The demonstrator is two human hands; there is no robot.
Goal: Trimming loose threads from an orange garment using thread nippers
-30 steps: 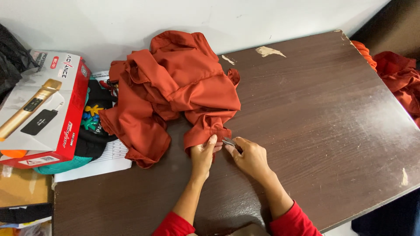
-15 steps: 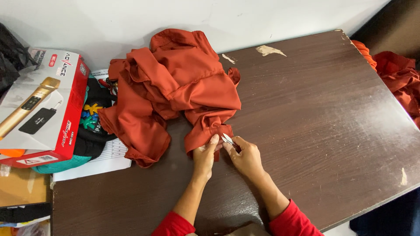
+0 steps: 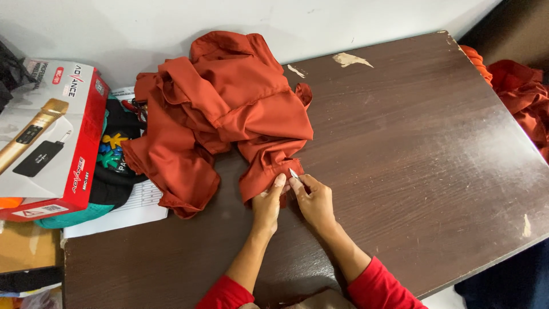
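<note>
Now both hands work at the hem of a crumpled rust-orange cloth garment (image 3: 229, 109) on the dark brown wooden tabletop (image 3: 412, 149).

Far left: white-and-red cardboard box with a microphone picture (image 3: 48, 137), then a black bag with colourful print (image 3: 114, 154) on white paper (image 3: 137, 206). Garment heaped mid-table, hem hanging toward the person. Left hand (image 3: 269, 201) pinches the hem edge between thumb and fingers. Right hand (image 3: 313, 200) pinches a small pale blade-like tool (image 3: 294, 173), tip now touching the hem; half a second back it sat slightly apart, so cutting or picking at the seam looks underway. More orange cloth (image 3: 523, 94) lies off the far right edge.
</note>
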